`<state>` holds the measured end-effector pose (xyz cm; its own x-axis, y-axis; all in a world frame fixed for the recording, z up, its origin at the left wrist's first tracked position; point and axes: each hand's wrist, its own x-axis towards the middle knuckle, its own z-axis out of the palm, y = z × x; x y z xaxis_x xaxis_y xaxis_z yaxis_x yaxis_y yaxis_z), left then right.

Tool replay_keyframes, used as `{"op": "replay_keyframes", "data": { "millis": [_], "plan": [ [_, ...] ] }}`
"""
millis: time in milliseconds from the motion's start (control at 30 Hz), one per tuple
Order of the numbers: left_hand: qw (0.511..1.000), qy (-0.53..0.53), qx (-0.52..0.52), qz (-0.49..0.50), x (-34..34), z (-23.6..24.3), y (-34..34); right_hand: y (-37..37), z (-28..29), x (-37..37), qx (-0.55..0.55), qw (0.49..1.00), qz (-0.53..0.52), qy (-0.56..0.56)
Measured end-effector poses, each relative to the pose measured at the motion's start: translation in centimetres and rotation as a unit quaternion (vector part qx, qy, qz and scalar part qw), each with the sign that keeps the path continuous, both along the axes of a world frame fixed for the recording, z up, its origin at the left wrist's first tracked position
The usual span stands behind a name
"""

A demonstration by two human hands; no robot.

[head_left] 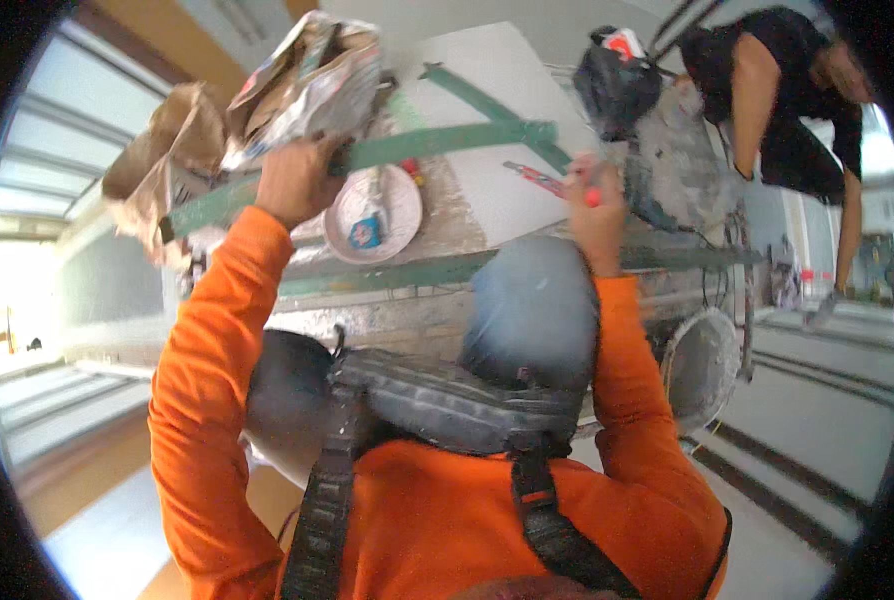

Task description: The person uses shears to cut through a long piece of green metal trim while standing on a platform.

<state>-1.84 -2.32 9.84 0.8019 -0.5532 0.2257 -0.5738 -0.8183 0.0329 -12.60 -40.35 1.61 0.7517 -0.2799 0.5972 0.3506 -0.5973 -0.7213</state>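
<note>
My left hand grips a long green straightedge that lies across a white board on a worn work surface. A second green bar crosses it at an angle. My right hand is closed on a slim red and grey cutter whose tip rests on the board just below the straightedge. Both arms are in orange sleeves. My knees in grey trousers press against the surface's near edge.
A round white dish with a small blue item sits between my hands. Crumpled paper sacks lie at the back left, a black bag at the back right. A plaster-caked bucket stands right. Another person in black bends over at top right.
</note>
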Motion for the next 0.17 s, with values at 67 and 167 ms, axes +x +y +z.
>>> {"op": "replay_keyframes", "data": {
  "millis": [67,167],
  "plan": [
    [0.999,0.007,0.021,-0.026,0.6,-3.1,-3.9,-2.7,-1.9,1.0,0.021,0.997,-0.008,0.079],
    [0.991,-0.046,0.067,-0.109,0.7,-5.1,-5.8,-2.5,-3.0,2.4,-0.142,0.979,0.059,0.132]
  ]
}}
